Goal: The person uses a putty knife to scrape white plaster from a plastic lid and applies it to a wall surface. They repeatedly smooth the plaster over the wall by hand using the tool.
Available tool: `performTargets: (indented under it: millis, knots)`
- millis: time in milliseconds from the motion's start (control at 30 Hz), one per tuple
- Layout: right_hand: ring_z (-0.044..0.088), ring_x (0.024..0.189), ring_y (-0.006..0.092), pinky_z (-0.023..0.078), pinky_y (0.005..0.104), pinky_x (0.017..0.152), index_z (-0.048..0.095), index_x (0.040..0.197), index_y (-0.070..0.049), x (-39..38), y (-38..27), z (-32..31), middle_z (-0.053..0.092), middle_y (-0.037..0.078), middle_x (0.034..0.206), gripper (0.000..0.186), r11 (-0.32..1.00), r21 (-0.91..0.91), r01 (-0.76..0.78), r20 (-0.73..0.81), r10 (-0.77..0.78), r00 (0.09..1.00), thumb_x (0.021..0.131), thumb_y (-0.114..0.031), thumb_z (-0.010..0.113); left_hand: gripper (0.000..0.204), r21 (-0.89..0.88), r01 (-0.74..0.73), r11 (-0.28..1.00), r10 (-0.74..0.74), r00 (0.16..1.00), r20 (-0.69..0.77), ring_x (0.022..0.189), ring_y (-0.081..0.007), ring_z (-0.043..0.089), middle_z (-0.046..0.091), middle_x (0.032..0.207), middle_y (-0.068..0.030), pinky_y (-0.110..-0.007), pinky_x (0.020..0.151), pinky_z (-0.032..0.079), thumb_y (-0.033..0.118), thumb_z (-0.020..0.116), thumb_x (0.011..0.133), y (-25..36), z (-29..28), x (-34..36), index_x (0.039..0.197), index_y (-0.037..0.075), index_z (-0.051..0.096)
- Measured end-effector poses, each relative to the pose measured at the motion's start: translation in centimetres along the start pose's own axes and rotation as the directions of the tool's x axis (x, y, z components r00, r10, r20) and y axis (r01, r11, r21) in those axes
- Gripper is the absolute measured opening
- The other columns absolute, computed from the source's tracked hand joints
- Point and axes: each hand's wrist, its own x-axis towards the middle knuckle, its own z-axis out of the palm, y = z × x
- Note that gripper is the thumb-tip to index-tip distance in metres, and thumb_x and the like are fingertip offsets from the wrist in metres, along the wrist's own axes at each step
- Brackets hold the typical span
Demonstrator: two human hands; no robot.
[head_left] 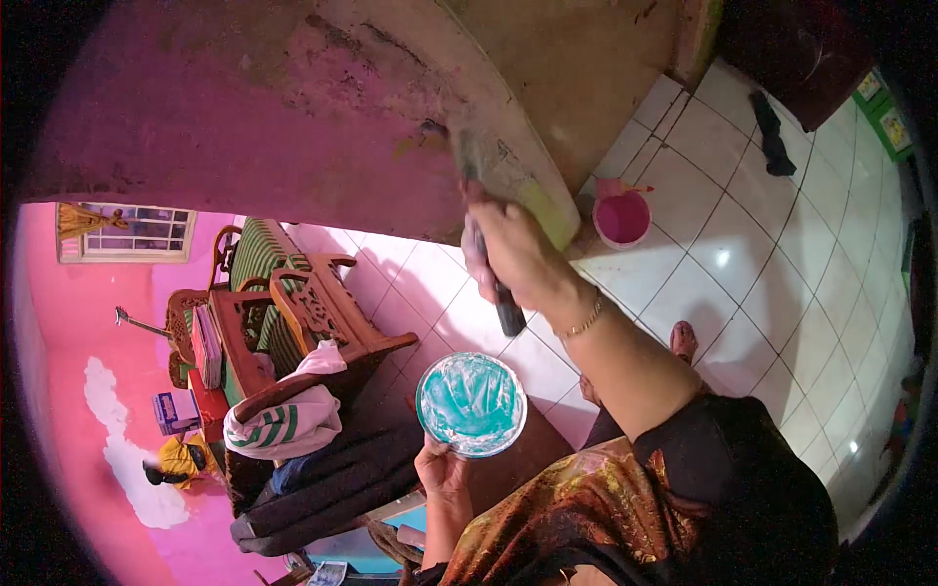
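In mid-frame I see the right hand closed around the tool, likely for a firm grip: the handle runs through the curled fingers, its dark butt out below, its blurred tip above, by the wall at upper centre; I can't tell if they touch. Below centre, the left hand grips the dish at its lower edge, face up, presumably to offer the paste; the thumb is near the rim, the other fingers hidden.
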Motion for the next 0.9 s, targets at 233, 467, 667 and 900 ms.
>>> performTargets:
  millis: [233,467,667,900]
  knots:
    - [0.037,0.036,0.0101,0.034,0.0264,0.032,0.044,0.076,-0.008,-2.0,-1.2,-0.9,0.041,0.002,0.050,0.037,0.990,0.135,0.032,-0.087,-0.020,0.996,0.099,-0.036,0.043,0.074,-0.001,-0.033,0.999,0.033,0.999,0.028,0.125,-0.0435,0.040,0.040,0.138,-0.0228,-0.066,0.100,0.034,-0.003,0.047,0.064,0.5,2.1,-0.8,0.137,0.004,0.036]
    - [0.040,0.036,0.0114,0.038,0.0273,0.033,0.043,0.069,-0.007,-2.5,1.0,3.1,0.041,0.002,0.050,0.041,0.970,0.205,-0.133,0.062,0.122,0.991,0.099,-0.035,0.040,0.073,-0.053,0.033,0.998,-0.031,0.998,0.046,0.125,-0.0402,0.042,0.042,0.137,-0.0212,-0.058,0.103,0.036,-0.006,0.049,0.066,0.3,1.2,-0.2,0.137,0.000,0.034]
    - [0.039,0.036,0.0114,0.038,0.0283,0.032,0.043,0.070,-0.007,-0.7,-0.9,0.0,0.043,0.004,0.052,0.036,0.966,0.257,-0.008,-0.060,0.024,0.998,0.098,-0.030,0.041,0.072,-0.083,0.010,0.997,-0.001,0.995,0.097,0.124,-0.0393,0.043,0.043,0.136,-0.0201,-0.058,0.102,0.037,-0.007,0.049,0.066,0.7,3.4,-1.5,0.136,0.000,0.036]
    - [0.041,0.034,0.0114,0.036,0.0272,0.030,0.044,0.071,-0.008,-1.3,0.5,3.3,0.044,0.003,0.051,0.041,0.984,0.174,0.024,-0.018,-0.021,1.000,0.098,-0.038,0.044,0.071,-0.086,-0.008,0.996,0.009,1.000,0.007,0.121,-0.0435,0.045,0.044,0.135,-0.0223,-0.064,0.094,0.041,-0.004,0.050,0.066,0.4,3.0,-0.8,0.136,0.003,0.036]
